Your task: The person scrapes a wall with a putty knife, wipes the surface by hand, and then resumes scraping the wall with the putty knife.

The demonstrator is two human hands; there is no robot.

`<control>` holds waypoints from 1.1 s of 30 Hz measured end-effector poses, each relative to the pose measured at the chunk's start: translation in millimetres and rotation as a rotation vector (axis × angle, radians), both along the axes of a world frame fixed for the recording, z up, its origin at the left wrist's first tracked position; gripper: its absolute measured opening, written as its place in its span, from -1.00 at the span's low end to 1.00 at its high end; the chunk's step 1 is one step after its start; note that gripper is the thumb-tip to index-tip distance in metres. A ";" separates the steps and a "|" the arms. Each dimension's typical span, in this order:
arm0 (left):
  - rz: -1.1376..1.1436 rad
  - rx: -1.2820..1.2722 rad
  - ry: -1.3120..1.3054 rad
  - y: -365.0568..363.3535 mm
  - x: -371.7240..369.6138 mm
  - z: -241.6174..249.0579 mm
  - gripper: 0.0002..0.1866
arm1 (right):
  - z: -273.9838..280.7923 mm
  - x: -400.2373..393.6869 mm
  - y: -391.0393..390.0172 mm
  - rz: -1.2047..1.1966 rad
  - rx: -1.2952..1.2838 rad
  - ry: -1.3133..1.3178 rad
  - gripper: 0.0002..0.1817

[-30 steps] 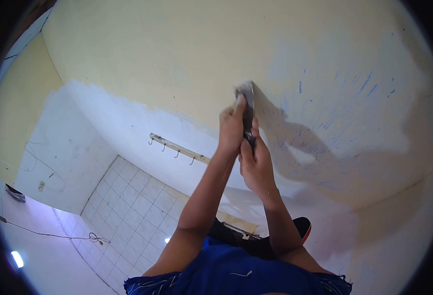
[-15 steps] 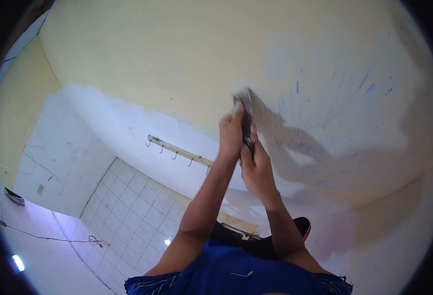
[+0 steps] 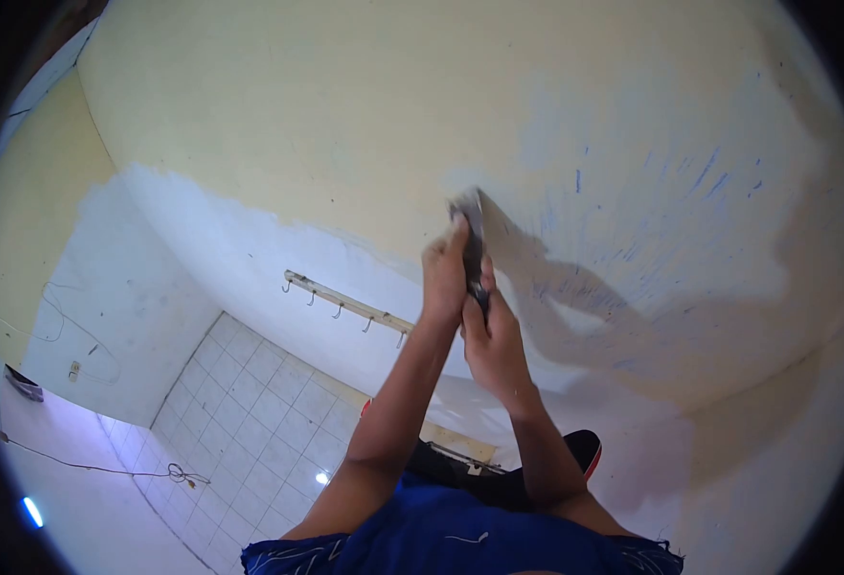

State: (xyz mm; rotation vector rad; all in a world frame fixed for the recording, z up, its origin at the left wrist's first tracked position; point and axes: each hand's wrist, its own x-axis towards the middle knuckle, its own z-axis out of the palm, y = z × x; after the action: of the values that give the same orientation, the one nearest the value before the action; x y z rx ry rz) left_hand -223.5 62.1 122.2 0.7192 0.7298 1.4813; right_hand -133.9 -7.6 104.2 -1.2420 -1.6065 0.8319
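The scraper has slid slightly lower along the wall, gripped tightly by 2 hands.

Both arms reached toward twelve o'clock.
The left hand was curled closed, wrist nearly straight; the right hand, also closed, sat just beside it, toward five o'clock.
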 end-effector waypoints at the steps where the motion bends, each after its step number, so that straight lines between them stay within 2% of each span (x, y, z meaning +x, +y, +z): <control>1: -0.019 -0.012 -0.015 -3.1 5.6 -12.2 -0.52 | -13.4 1.6 -4.3 -0.020 0.013 0.017 -0.41; 4: -0.041 0.005 -0.073 -5.4 10.9 -22.5 -0.49 | -26.9 4.9 -6.5 -0.069 -0.044 0.029 -0.53; 6: -0.011 0.018 -0.028 -1.2 3.8 -12.0 -0.49 | -22.7 0.5 6.8 -0.030 0.031 0.028 -0.50; 8: 0.048 0.053 -0.017 10.3 -7.0 2.6 -0.51 | -7.5 -5.2 18.2 0.000 0.089 0.027 -0.45; 10: 0.042 0.077 -0.144 19.6 -15.7 17.5 -0.54 | 29.9 -16.1 23.0 0.037 -0.049 -0.038 -0.60; 12: 0.056 0.044 -0.204 17.3 -19.7 24.2 -0.51 | 35.1 -21.2 17.8 0.031 -0.041 0.009 -0.63; 13: 0.055 0.041 -0.201 15.7 -18.6 19.6 -0.51 | 31.1 -20.8 14.8 0.008 -0.041 -0.032 -0.61; 16: 0.024 0.025 0.025 6.3 -11.0 -7.4 -0.53 | -2.6 -16.3 1.1 -0.058 0.027 -0.088 -0.54; 18: -0.015 0.020 -0.011 0.5 -0.9 -26.1 -0.50 | -10.4 -11.9 -6.3 -0.100 0.086 -0.103 -0.52; 20: -0.018 -0.016 -0.049 2.0 4.4 -30.8 -0.50 | -0.3 -7.1 -14.1 -0.072 -0.191 -0.059 -0.47; 22: -0.024 -0.053 -0.090 3.6 0.9 -26.9 -0.49 | 3.6 -9.1 -8.5 -0.046 -0.170 -0.035 -0.47; 24: 0.000 0.012 0.023 9.3 -13.2 -18.1 -0.50 | 2.2 -17.4 1.0 -0.062 -0.017 -0.157 -0.48; 25: 0.040 -0.027 -0.020 10.9 -16.4 -7.0 -0.51 | 7.5 -22.5 3.6 -0.063 -0.031 -0.158 -0.48; 28: 0.046 -0.027 -0.171 11.2 -26.9 10.9 -0.50 | 38.2 -31.3 7.8 0.001 -0.131 -0.103 -0.46; 29: 0.042 -0.031 -0.169 9.0 -25.1 8.5 -0.50 | 46.6 -29.7 5.1 0.025 -0.272 -0.131 -0.46; 30: 0.043 -0.033 -0.151 7.7 -21.9 4.8 -0.51 | 50.9 -27.5 3.5 0.049 -0.410 -0.159 -0.46; 31: 0.047 -0.031 -0.136 7.2 -18.2 0.0 -0.53 | 33.1 -23.1 2.7 0.047 -0.408 -0.161 -0.46; 33: 0.009 -0.021 -0.065 3.2 -4.5 -23.9 -0.52 | -19.6 -12.0 0.2 -0.073 0.188 -0.086 -0.47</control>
State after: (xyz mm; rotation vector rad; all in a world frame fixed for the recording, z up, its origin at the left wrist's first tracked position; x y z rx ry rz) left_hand -228.0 65.4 98.3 0.6499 0.6985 1.4962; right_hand -145.9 -7.3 84.6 -1.2075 -1.6565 0.5747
